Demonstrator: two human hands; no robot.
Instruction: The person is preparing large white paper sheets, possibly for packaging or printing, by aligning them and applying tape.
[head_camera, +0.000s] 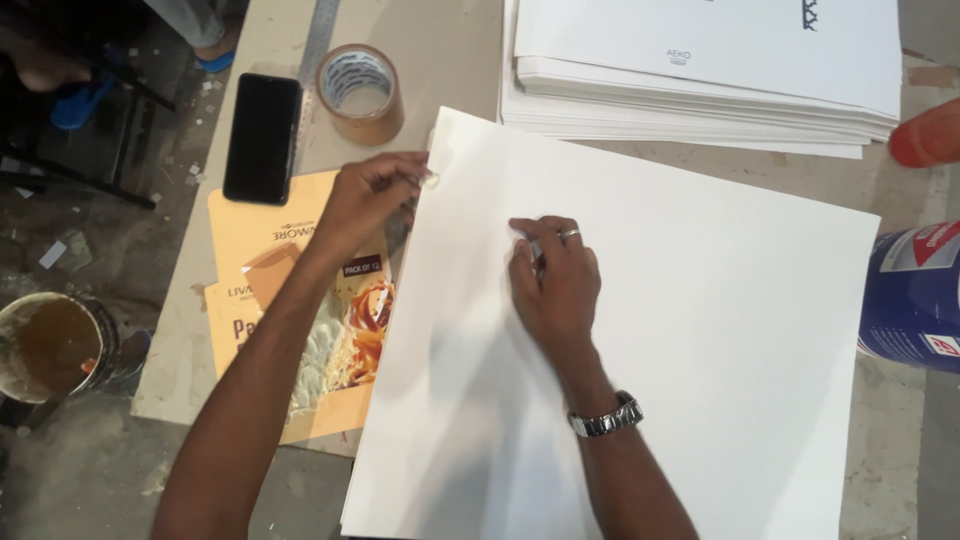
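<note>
A large white sheet of board (700, 330) lies tilted on the worktable. My left hand (368, 200) pinches its upper left edge, with a small clear bit of tape or glue at the fingertips. My right hand (553, 280) rests on the sheet near its middle, fingers curled around a small object that I cannot make out; it wears a ring and a metal wristwatch (606, 417).
A stack of white boards (700, 70) lies at the back. A brown tape roll (360, 92), a black phone (262, 137) and a metal ruler (316, 40) sit at the upper left. Under my left arm lies an orange flattened carton (330, 340). A blue can (912, 295) stands right; a glue bucket (50, 345) sits on the floor.
</note>
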